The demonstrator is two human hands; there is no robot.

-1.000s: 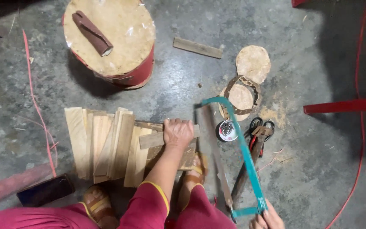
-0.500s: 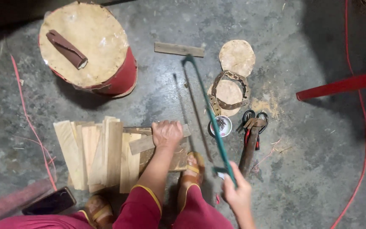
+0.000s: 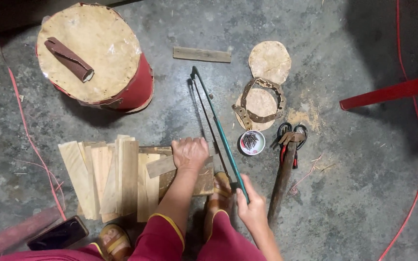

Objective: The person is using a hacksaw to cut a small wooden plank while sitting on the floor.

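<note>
While the person crouches over the concrete floor (image 3: 364, 203), the left hand (image 3: 189, 153) lies palm down, fingers curled over the far edge of a short wooden strip (image 3: 160, 166) that rests across a darker board (image 3: 192, 181) near the middle of the floor. Right hand (image 3: 252, 209): closed around the handle end of a green-framed hacksaw (image 3: 216, 125), whose frame runs away from the person, its blade just beside the board's right end; whether the blade touches the wood cannot be told from this angle.

Left of the board: a stack of pale wooden slats (image 3: 102, 179), laid side by side and overlapping. Far left corner: a red drum-shaped stool (image 3: 136, 92) with a worn hide top, a roll of brown sandpaper (image 3: 68, 59) lying on it. Far middle: one loose wooden lath (image 3: 201, 54). Right of the saw: two round hide discs (image 3: 269, 60) with a strap ring, a small white bowl of nails (image 3: 252, 142), pliers (image 3: 291, 137) and a hammer (image 3: 281, 181). Near left edge: a dark phone (image 3: 56, 233). A red cable (image 3: 414, 145) trails along the right side.
</note>
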